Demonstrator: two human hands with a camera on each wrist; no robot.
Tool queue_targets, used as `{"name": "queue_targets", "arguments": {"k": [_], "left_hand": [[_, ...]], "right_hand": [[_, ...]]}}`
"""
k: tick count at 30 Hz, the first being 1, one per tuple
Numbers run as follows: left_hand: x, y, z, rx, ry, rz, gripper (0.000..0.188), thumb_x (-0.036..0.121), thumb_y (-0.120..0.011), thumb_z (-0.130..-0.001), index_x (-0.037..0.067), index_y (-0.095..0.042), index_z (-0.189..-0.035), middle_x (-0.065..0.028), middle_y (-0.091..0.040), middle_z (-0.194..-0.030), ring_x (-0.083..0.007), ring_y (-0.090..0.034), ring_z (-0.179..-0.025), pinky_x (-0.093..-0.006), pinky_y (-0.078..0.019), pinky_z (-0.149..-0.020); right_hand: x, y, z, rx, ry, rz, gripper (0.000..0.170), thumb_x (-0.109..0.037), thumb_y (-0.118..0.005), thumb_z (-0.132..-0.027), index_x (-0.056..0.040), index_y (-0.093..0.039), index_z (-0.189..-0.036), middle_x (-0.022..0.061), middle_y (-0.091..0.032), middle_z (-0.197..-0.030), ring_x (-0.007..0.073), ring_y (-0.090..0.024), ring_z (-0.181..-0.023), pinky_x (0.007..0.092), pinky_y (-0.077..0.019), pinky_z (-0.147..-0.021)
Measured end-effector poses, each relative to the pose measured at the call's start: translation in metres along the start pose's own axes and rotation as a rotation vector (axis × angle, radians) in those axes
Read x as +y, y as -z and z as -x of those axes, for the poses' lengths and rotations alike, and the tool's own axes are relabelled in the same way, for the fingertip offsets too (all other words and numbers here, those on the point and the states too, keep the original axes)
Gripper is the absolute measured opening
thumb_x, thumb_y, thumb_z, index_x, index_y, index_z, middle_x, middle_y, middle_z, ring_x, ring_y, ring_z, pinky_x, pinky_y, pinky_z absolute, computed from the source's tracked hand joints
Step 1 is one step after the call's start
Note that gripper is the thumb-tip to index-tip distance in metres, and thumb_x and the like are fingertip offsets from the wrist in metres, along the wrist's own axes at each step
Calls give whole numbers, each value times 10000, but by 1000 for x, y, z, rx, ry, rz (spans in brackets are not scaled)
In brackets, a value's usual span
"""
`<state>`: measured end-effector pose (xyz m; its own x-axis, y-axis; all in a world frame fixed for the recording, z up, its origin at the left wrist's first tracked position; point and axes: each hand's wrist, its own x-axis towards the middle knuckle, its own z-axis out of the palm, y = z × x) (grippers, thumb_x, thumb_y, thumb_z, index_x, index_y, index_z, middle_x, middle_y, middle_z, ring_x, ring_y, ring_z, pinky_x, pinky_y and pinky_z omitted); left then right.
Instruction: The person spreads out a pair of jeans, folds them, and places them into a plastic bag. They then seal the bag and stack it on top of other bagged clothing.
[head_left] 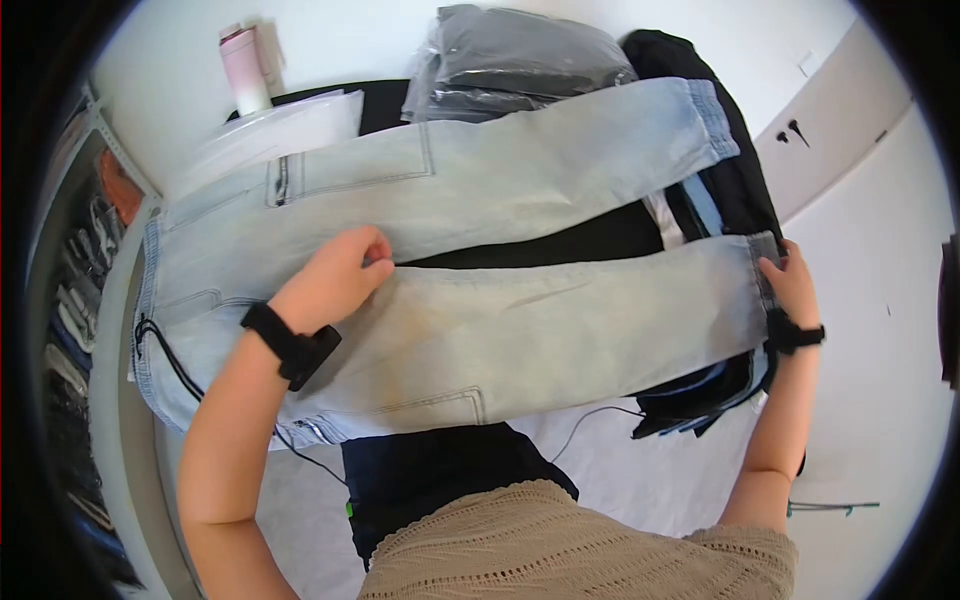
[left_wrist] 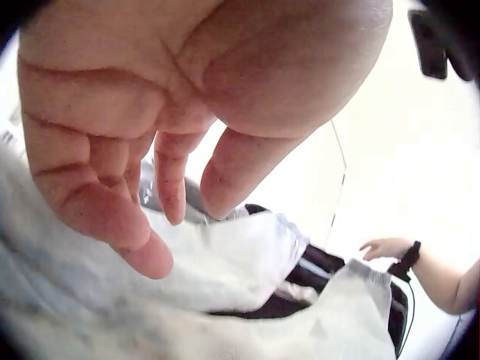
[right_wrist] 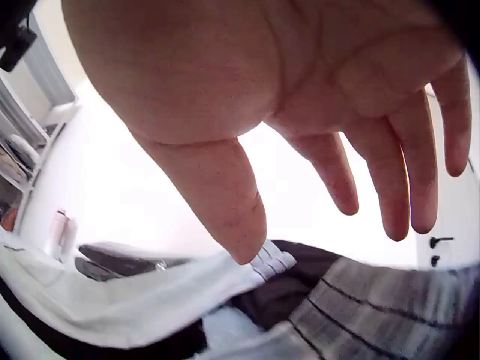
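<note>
A pair of light-blue jeans point(head_left: 560, 320) lies spread flat, waistband to the left and both legs pointing right. Over the crotch, where the legs part, my left hand point(head_left: 345, 270) hovers with loosely bent fingers and nothing between them. My right hand point(head_left: 795, 285) is at the elastic cuff point(head_left: 764, 265) of the nearer leg. In the right wrist view its fingers point(right_wrist: 379, 172) are extended and spread above that cuff, with no cloth between them. The farther leg's cuff point(head_left: 712, 120) lies further back. A black drawstring point(head_left: 170, 360) hangs from the waistband.
Grey garments in clear plastic bags point(head_left: 530, 55) are stacked behind the jeans. Beside them are clear plastic sleeves point(head_left: 280, 130) and a pink bottle point(head_left: 243, 70). Dark clothes point(head_left: 700, 390) lie under the leg ends. Shelving with folded clothes point(head_left: 75, 330) stands at the left.
</note>
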<state>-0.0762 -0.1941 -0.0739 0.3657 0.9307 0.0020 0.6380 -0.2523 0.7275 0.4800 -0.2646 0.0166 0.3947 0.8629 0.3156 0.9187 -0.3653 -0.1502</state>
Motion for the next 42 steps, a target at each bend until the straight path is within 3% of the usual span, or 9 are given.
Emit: {"name": "queue_targets", "arguments": {"k": [3,9,15,19,27,32,36,39,42], "left_hand": [[13,57,20,58,89,220,177,185,-546,-874,45,-547,-981,-14,-566,-898,-84,-530,-740,-258,-435,-643],[-16,182,55,371,381,55,217,278,-526,-879,119,-559,-1023,16,-588,-968,-69,-516,-715,-214,-376,-622],[-120,276,66,531,642,-212,245,160,-557,-821,73,-577,-1049,-15,-589,-849,-103,-557,-631,-242,-429,-503],[-180,295,63,413,803,-262,334,118,-569,-792,48,-550,-1118,-68,-597,-870,-155,-586,-627,-291,-457,-489],[-236,267,24,453,709,-313,433,11,-549,-768,21,-513,-1200,-163,-644,-866,-255,-654,-676,-362,-505,-587],[-262,258,6,286,700,-599,434,-21,-535,-740,32,-546,-1171,-176,-654,-936,-300,-645,-864,-384,-499,-720],[-246,267,10,355,666,-701,325,10,-583,-724,5,-608,-1049,-183,-651,-917,-301,-633,-877,-394,-495,-725],[-237,286,34,592,431,-397,243,78,-650,-746,-47,-595,-947,-179,-619,-797,-221,-622,-576,-343,-499,-582],[-183,287,68,710,192,-390,158,23,-596,-791,-38,-590,-936,-135,-608,-791,-175,-609,-590,-298,-495,-580]], "right_hand": [[-36,32,15,81,156,-67,464,-242,-629,-836,0,-504,-1211,184,-598,-1088,272,-567,-977,363,-440,-860],[-121,92,-10,-219,314,-488,366,-290,-537,-892,-70,-556,-1184,-16,-575,-931,86,-499,-866,224,-360,-808],[-178,29,-126,-217,313,-510,360,-294,-554,-872,-122,-550,-1187,-55,-488,-736,43,-414,-629,183,-330,-569],[-184,-53,-196,-223,203,-574,458,-181,-570,-822,-169,-488,-1272,-27,-448,-607,64,-389,-466,223,-311,-414],[-196,-127,-225,-334,179,-538,579,-52,-505,-758,-155,-433,-1324,29,-501,-593,125,-459,-440,268,-343,-380],[-189,-129,-233,-145,241,-291,190,-83,-504,-775,-52,-513,-962,55,-518,-555,135,-462,-385,275,-326,-344],[-197,-87,-203,-323,85,-455,103,-147,-513,-822,-89,-482,-902,37,-580,-623,120,-546,-480,256,-359,-389],[-185,-47,-174,-278,86,-787,116,-197,-520,-897,-106,-514,-968,1,-606,-750,94,-577,-617,224,-410,-529],[-130,-16,-160,-190,374,-1230,267,-227,-488,-952,-70,-501,-1168,36,-598,-1014,112,-573,-940,231,-425,-838]]}}
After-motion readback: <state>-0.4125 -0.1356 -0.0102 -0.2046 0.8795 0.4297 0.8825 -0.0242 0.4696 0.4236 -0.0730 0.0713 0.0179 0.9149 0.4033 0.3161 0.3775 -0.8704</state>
